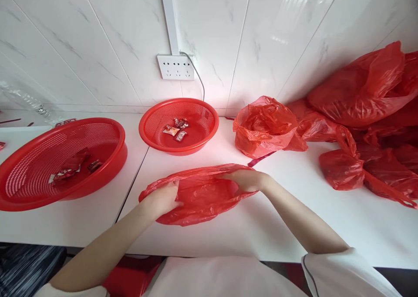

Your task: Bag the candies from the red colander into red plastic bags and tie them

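A red plastic bag (199, 197) lies on the white counter in front of me, its mouth held open. My left hand (161, 200) grips the bag's left rim with the fingers tucked inside. My right hand (246, 179) holds the right rim, fingers curled over the edge. A round red basket (209, 133) behind the bag contains a few small wrapped sweets (176, 128). A larger red basket (19, 197) at the left holds a couple of red wrapped packets (70, 166).
An open, filled red bag (266, 127) stands behind my right hand. Several more red bags (365, 114) are piled along the tiled wall at the right. A wall socket (175, 67) with a plugged cable sits above the baskets. The counter edge runs near my body.
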A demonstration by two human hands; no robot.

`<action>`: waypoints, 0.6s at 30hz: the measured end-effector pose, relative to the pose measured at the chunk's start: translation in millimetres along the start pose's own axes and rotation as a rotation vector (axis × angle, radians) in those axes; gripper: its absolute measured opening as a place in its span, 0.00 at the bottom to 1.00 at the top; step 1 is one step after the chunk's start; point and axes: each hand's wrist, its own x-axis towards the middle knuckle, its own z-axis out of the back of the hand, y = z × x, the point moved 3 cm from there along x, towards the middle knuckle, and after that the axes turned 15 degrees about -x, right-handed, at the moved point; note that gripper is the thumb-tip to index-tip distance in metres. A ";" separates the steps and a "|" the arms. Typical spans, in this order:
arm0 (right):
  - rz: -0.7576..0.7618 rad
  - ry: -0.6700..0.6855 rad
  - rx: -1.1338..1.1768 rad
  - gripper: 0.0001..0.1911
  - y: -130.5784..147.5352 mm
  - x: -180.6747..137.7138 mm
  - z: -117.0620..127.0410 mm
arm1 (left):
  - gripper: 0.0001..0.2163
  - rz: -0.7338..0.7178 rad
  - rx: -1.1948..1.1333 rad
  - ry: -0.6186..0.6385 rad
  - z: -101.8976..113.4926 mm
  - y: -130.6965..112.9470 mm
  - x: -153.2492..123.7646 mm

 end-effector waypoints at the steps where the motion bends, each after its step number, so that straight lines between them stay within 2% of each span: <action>1: 0.052 0.035 -0.031 0.20 6.8 1.6 3.3 | 0.22 -0.041 0.016 -0.048 1.9 -3.7 0.4; 3: 0.099 0.021 -0.109 0.14 23.0 7.1 6.6 | 0.20 -0.139 0.082 -0.146 2.1 -14.9 0.1; 5: 0.014 -0.032 -0.215 0.14 35.4 12.7 2.2 | 0.23 -0.181 0.135 -0.173 -3.0 -23.3 1.2; 6: -0.046 -0.025 -0.258 0.15 38.7 14.3 -3.7 | 0.28 -0.173 0.150 -0.152 -6.5 -24.5 2.8; 7: -0.096 -0.001 -0.288 0.19 39.9 14.9 -10.9 | 0.35 -0.154 0.159 -0.118 -9.7 -23.4 5.2; 9: -0.132 0.070 -0.298 0.38 35.3 13.3 -25.5 | 0.43 -0.118 0.145 -0.054 -12.4 -16.0 10.6; 10: -0.125 0.101 -0.287 0.46 29.9 11.6 -30.8 | 0.43 -0.106 0.124 -0.034 -11.4 -10.8 13.3; 12: -0.097 0.149 -0.256 0.52 16.0 7.8 -34.5 | 0.34 -0.100 0.047 0.000 -6.5 -1.0 17.0; 15: -0.060 0.173 -0.209 0.47 2.7 4.9 -23.8 | 0.24 -0.098 -0.028 0.011 0.5 2.7 16.0; 16: -0.047 0.157 -0.198 0.42 3.7 5.4 -17.5 | 0.23 -0.119 -0.007 -0.022 1.7 -0.9 13.6; 18: -0.023 0.092 -0.178 0.28 14.1 8.6 -5.2 | 0.23 -0.206 0.079 -0.124 1.8 -14.2 6.6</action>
